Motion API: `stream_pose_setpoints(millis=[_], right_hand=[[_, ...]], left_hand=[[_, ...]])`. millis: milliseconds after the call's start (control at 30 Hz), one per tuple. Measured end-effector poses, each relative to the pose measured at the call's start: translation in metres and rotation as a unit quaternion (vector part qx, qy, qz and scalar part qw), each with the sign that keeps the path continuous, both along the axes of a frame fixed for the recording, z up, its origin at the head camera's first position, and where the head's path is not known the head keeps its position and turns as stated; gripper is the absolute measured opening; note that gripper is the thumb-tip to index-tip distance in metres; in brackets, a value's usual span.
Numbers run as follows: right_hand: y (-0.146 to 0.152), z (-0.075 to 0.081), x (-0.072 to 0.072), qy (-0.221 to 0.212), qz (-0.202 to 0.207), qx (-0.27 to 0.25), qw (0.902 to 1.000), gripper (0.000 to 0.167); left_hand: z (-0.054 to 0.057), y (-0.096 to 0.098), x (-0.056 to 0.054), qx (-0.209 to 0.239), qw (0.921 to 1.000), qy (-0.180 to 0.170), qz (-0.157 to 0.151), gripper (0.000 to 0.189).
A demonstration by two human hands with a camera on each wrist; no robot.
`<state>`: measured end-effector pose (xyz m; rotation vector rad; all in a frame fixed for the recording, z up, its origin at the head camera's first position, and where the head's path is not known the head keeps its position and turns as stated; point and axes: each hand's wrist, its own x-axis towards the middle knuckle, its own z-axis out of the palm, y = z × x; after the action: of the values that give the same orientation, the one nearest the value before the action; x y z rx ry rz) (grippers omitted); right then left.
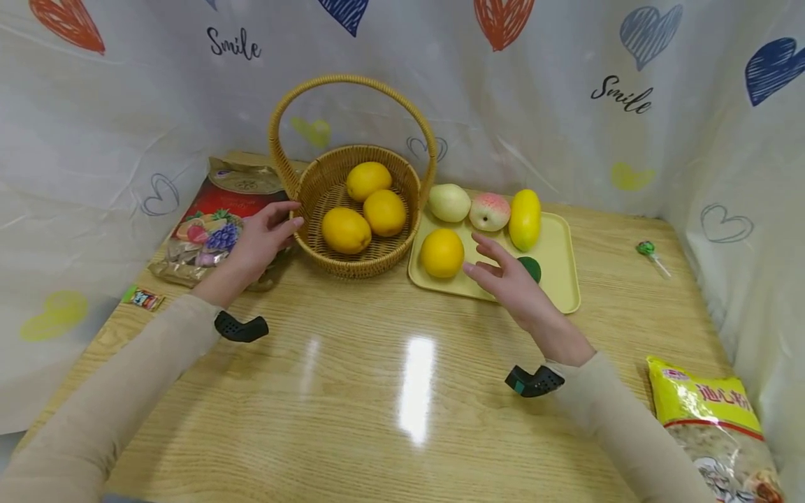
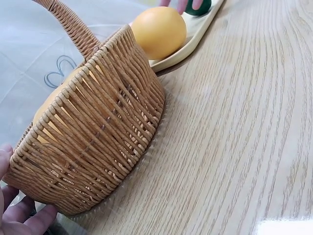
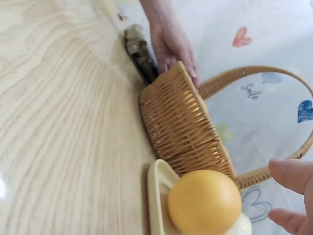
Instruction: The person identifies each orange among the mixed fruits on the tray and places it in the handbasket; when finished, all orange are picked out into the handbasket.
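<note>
A wicker basket [image 1: 355, 269] with a tall arched handle holds three yellow-orange fruits [image 1: 346, 230]. At its left rim my left hand [image 1: 260, 234] holds the side, a digit at the rim and other fingers against the outer wall, as the left wrist view shows. Right of the basket, a pale yellow tray [image 1: 560, 279] carries a round orange [image 1: 442, 253] at its front left corner. My right hand [image 1: 512, 283] hovers over the tray's front edge, fingers spread and empty, fingertips close to the orange's right side. Behind that hand a dark green fruit [image 1: 530, 267] is partly hidden.
Along the tray's back lie a pale green fruit [image 1: 449, 203], a peach [image 1: 490, 212] and a long yellow fruit [image 1: 525, 220]. A red-and-gold bag [image 1: 214, 216] and small packet [image 1: 146, 299] lie left. On the right are a lollipop [image 1: 654, 258] and yellow food bag [image 1: 711, 412].
</note>
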<state>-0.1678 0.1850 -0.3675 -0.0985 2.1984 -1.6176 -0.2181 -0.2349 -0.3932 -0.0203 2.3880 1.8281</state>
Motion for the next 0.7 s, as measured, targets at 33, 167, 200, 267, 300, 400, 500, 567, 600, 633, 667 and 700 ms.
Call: stream_pose_setpoints(millis=[33, 167, 200, 267, 300, 400, 500, 567, 600, 633, 667, 700], right_hand=[[-0.001, -0.002, 0.000, -0.004, -0.002, -0.006, 1.0000, 0.072], [-0.003, -0.010, -0.001, -0.011, -0.001, -0.021, 0.9997, 0.072], [-0.004, -0.012, -0.002, -0.014, -0.003, -0.024, 0.9996, 0.072], [-0.005, -0.014, -0.005, -0.017, -0.004, -0.025, 0.9995, 0.073], [-0.006, -0.015, -0.006, -0.018, -0.006, -0.026, 0.9995, 0.074], [-0.009, -0.017, -0.012, -0.028, -0.014, -0.032, 0.9990, 0.076], [-0.013, -0.019, -0.019, -0.036, -0.023, -0.037, 0.9984, 0.077], [-0.015, -0.021, -0.024, -0.039, -0.028, -0.040, 0.9980, 0.078], [-0.016, -0.022, -0.026, -0.039, -0.030, -0.040, 0.9980, 0.078], [-0.017, -0.023, -0.028, -0.037, -0.031, -0.039, 0.9980, 0.078], [-0.019, -0.023, -0.030, -0.035, -0.032, -0.037, 0.9982, 0.078], [-0.020, -0.023, -0.032, -0.033, -0.033, -0.036, 0.9983, 0.079]], left_hand=[[0.000, 0.000, 0.000, -0.001, 1.0000, -0.001, 0.000, 0.057], [0.000, 0.000, 0.001, -0.006, 1.0000, -0.004, 0.002, 0.057], [0.000, 0.000, 0.001, -0.007, 1.0000, -0.005, 0.003, 0.057], [0.000, 0.000, 0.001, -0.009, 0.9999, -0.005, 0.003, 0.057], [0.000, 0.000, 0.001, -0.010, 0.9999, -0.005, 0.003, 0.057], [0.001, 0.000, 0.001, -0.013, 0.9999, -0.004, 0.003, 0.057], [0.001, 0.000, 0.002, -0.017, 0.9998, -0.004, 0.003, 0.057], [0.001, 0.000, 0.002, -0.018, 0.9998, -0.004, 0.003, 0.057], [0.001, 0.000, 0.002, -0.019, 0.9998, -0.005, 0.003, 0.057], [0.001, 0.000, 0.002, -0.019, 0.9998, -0.005, 0.003, 0.057], [0.001, 0.000, 0.001, -0.019, 0.9998, -0.006, 0.002, 0.057], [0.001, 0.000, 0.001, -0.019, 0.9998, -0.006, 0.002, 0.057]])
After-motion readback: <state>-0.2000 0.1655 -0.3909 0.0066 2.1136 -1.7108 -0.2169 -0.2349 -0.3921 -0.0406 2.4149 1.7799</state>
